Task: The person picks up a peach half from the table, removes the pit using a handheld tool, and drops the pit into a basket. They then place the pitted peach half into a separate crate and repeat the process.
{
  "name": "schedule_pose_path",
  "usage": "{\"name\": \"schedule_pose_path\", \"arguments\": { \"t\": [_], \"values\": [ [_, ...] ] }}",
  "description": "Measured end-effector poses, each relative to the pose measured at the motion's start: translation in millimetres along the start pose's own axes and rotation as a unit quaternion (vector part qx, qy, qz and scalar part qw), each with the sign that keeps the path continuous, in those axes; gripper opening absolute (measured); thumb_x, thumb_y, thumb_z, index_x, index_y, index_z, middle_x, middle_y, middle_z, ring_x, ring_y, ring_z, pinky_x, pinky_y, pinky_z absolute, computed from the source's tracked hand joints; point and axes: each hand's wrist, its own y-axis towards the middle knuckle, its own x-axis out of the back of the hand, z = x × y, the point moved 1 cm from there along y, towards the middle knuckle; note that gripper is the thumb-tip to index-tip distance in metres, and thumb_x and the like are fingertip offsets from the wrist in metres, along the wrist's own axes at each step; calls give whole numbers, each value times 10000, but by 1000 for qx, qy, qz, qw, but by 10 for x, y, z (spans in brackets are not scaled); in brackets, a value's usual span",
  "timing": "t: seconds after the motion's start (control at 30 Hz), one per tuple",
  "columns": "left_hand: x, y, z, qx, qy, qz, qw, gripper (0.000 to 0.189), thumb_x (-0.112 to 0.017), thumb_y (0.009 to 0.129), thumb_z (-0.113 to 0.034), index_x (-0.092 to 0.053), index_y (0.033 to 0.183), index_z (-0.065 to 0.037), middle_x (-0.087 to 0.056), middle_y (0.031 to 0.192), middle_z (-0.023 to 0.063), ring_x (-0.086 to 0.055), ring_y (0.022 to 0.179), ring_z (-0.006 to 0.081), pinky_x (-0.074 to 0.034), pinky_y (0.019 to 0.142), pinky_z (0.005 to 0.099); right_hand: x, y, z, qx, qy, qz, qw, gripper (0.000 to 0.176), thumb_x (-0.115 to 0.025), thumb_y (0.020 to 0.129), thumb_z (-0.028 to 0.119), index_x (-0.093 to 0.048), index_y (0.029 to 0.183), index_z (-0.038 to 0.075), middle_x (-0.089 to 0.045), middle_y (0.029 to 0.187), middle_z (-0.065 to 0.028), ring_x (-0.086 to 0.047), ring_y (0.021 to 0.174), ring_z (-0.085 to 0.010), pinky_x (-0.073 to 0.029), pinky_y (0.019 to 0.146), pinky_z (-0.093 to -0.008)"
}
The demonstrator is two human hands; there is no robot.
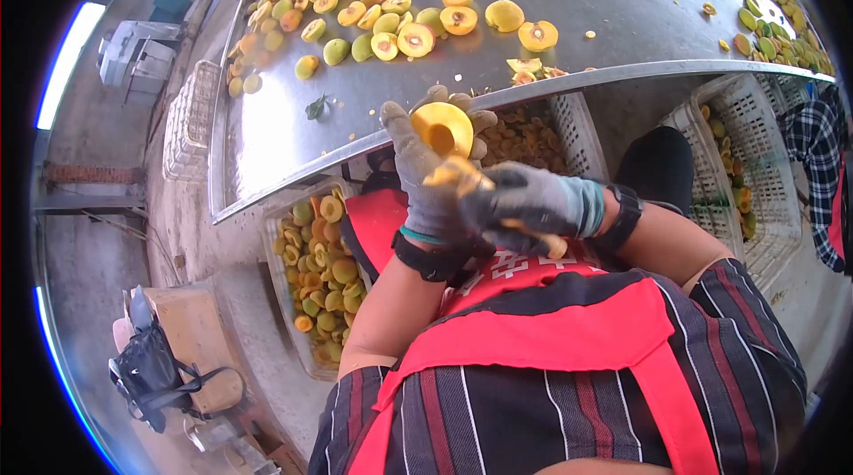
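My left hand (422,155), in a grey work glove, holds up a yellow peach half (442,130) with its cut face showing a round hollow in the middle. My right hand (529,199), gloved in grey and teal, is wrapped around a pitting tool with a wooden handle (555,247). The tool's working end is smeared by motion and covered with orange flesh, close below the peach half. Beyond my hands, cut peach halves (416,39) lie along the near part of the metal table (373,111), some with red-brown centres.
A crate of peach halves (304,322) stands at my left. Under the table edge, another crate (582,133) holds brown pieces. To the right is a white crate (771,208) with more fruit, beside a person in a checked sleeve (813,142). A black bag (153,368) rests on a box.
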Motion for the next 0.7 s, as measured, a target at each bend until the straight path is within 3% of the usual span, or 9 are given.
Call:
{"name": "schedule_pose_path", "arguments": {
  "t": [0.07,0.1,0.2,0.27,0.33,0.4,0.57,0.63,0.7],
  "values": [
    [-71,-3,-37,41,0,-86,995,616,-295,906,-595,-517,1082,-48,-603,891,118,-622,763,267,-497,512,280,31,35,-68,-3,-182,-6,983,254,-595,839,288,-579,976,74,-494,607,7,-523,518,-89,-403,401,-220],
    [55,45,-56,37,-55,-6,998,623,-296,905,-595,-514,1105,-47,-607,933,127,-619,793,278,-509,545,284,73,34,-100,11,-219,-16,976,300,-597,840,311,-571,1034,84,-533,642,4,-544,559,-87,-424,435,-240],
    [471,33,-393,-50,-27,-23,998,600,-351,899,-568,-516,1131,-39,-604,981,138,-598,902,322,-526,680,369,222,-57,5,-104,-267,-126,950,332,-604,840,311,-550,1058,67,-557,659,7,-557,596,-86,-442,477,-265],
    [964,-101,-755,-166,187,-88,964,585,-320,920,-545,-559,1104,-44,-620,962,119,-612,824,235,-507,670,294,425,-140,26,-55,-426,-160,889,377,-603,845,351,-530,1048,42,-583,704,-65,-571,588,-121,-457,507,-293],
    [1228,-480,-1232,-198,508,-131,828,474,-392,933,-430,-600,1026,-14,-618,932,98,-594,802,172,-485,702,271,779,-209,-169,96,-634,-168,749,423,-587,844,428,-543,1000,36,-585,708,-91,-567,574,-137,-455,527,-307],
    [1450,-724,-1657,34,778,-137,612,345,-485,906,-294,-609,1000,14,-621,899,82,-571,799,131,-465,715,245,686,-305,-7,13,-553,-179,813,446,-571,844,465,-555,961,35,-575,684,-85,-559,565,-145,-448,531,-311],
    [764,-57,-1627,-95,708,-88,694,338,-596,839,-211,-593,1083,23,-605,811,55,-540,715,107,-429,640,243,649,-214,-86,-151,-341,-215,903,610,-483,838,605,-586,734,13,-514,572,-68,-515,523,-166,-415,499,-312],
    [490,562,-1421,-52,726,-53,683,455,-637,804,-242,-549,1169,15,-612,1054,139,-577,869,170,-458,770,278,702,-144,-176,-159,-321,-232,905,635,-465,833,627,-588,720,14,-503,558,-61,-504,516,-159,-412,496,-309],
    [420,1287,-1130,-176,804,44,566,598,-652,767,-303,-471,1257,-13,-566,1162,191,-577,990,279,-446,856,350,790,-119,-285,-179,-287,-242,909,672,-424,825,669,-601,748,25,-492,560,-48,-481,509,-146,-407,502,-297]
  ]
}}
